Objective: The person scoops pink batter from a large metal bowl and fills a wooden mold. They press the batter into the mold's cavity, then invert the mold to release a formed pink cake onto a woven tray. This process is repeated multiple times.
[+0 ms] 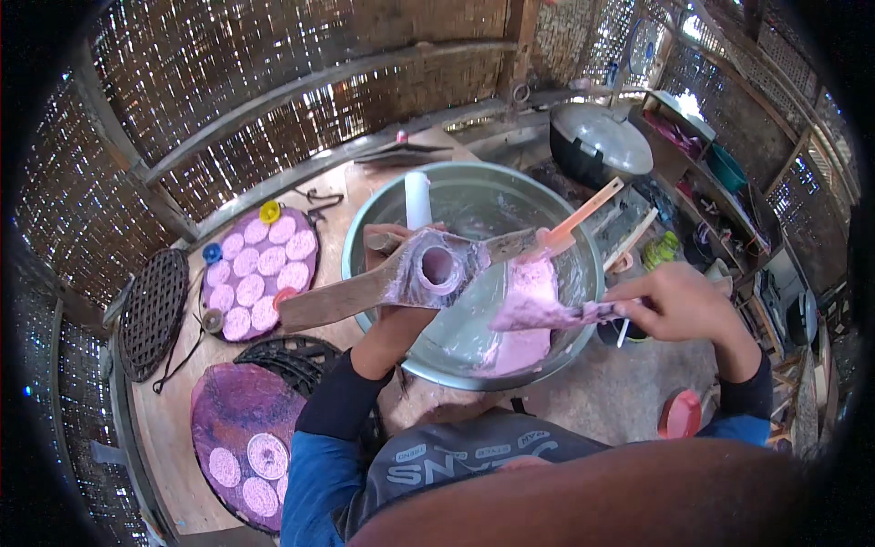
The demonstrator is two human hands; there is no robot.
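My left hand (401,330) grips a wooden hand press (342,299) from behind and below. At the press's middle is a round hollow cylinder smeared with pink dough, its opening facing up. In my right hand (682,303) is a spatula (597,313), its blade hidden under a lump of pink dough (533,313). Both hands are over or beside a large pale green basin (357,235), to the right of the press. More pink dough (521,354) lies in the basin. An orange-handled spatula (588,210) and a white cylinder (417,201) stand near the rim.
To the left, a round purple tray (219,296) carries several pink dough discs; another purple tray (239,410) nearer me holds more. A dark woven tray (155,314) lies beyond. A lidded metal pot (602,141) stands back right, and a red container (680,415) on the floor.
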